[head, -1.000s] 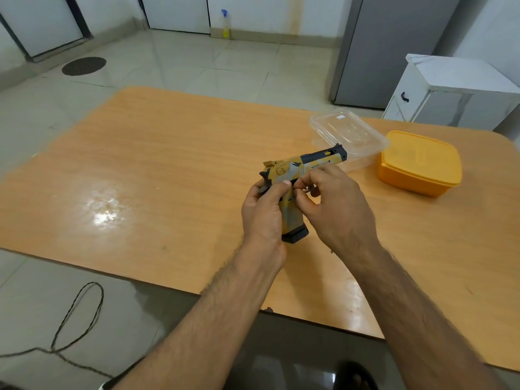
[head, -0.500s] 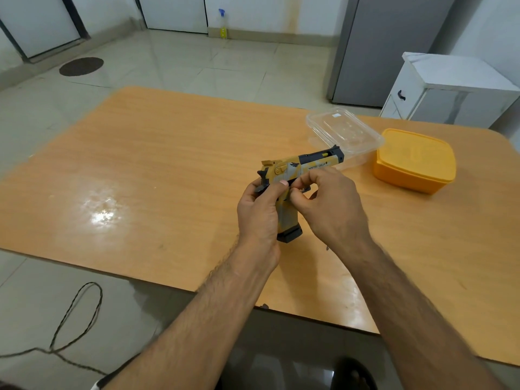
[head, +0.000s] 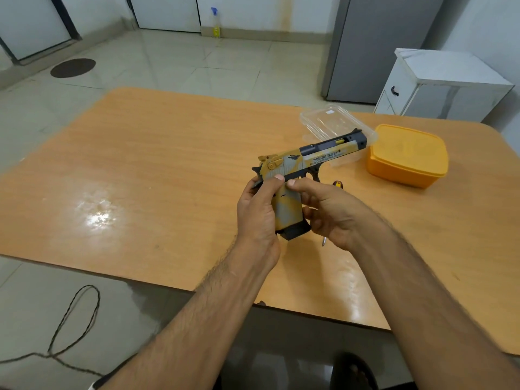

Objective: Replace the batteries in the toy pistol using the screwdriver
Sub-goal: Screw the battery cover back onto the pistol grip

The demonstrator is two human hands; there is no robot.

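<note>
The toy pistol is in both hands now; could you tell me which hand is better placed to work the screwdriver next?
Probably the right hand: the screwdriver seems tucked in it already, while the left hand grips the toy pistol by its handle.

My right hand (head: 332,212) hides most of screwdriver (head: 337,184); only handle end, metal tip show. My left hand (head: 259,212) covers pistol (head: 309,157) grip's rear; small slide lettering unreadable

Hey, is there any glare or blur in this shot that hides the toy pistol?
Head view: a bright glare patch sits on the table, left of the hands, clear of the toy pistol; the pistol's printed lettering shows sharp; wide-angle bending curves the table edges.
</note>
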